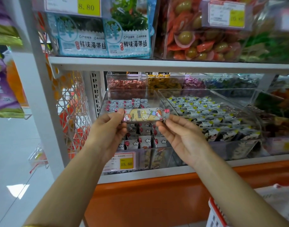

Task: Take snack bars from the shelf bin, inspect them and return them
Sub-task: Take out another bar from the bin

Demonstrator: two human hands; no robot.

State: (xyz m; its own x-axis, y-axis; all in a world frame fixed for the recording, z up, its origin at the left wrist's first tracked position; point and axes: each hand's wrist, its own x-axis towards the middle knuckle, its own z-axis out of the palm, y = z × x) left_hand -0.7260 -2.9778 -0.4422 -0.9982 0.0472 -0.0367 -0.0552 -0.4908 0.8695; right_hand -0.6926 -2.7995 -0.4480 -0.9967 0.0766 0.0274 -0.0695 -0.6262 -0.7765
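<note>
1. You're holding one snack bar point(146, 115) level in front of the shelf, its printed face turned up toward you, cartoon figures and a pale yellow panel showing.
2. Your left hand point(107, 128) is pinching the bar's left end, with the fingers point(120, 112) curled over the top of the wrapper and the thumb underneath.
3. Your right hand point(181, 136) is taking the right end; those fingers point(170, 120) are pressing on the wrapper's lower corner, thumb tucked below, palm turned up.
4. The bar is hovering just above the clear bin point(102, 104), over its middle, touching nothing but your two hands.
5. That bin is sitting at the left end of the lower shelf point(157, 175), and it's holding more bars point(145, 140) in the same white wrappers with red balloons and little clouds, stacked along the back and down the front.
6. A price tag point(122, 161) reading 15.80 is hanging on the bin's front wall, just under your left wrist.
7. Right beside it, toward the shelf's right side, a second clear bin point(248, 95) is carrying black, white and yellow packets point(214, 115).
8. On the upper shelf point(157, 63), blue seaweed packs point(104, 40) are standing at the left end.
9. Below the lower shelf's front edge, an orange panel point(148, 202) is running across.
</note>
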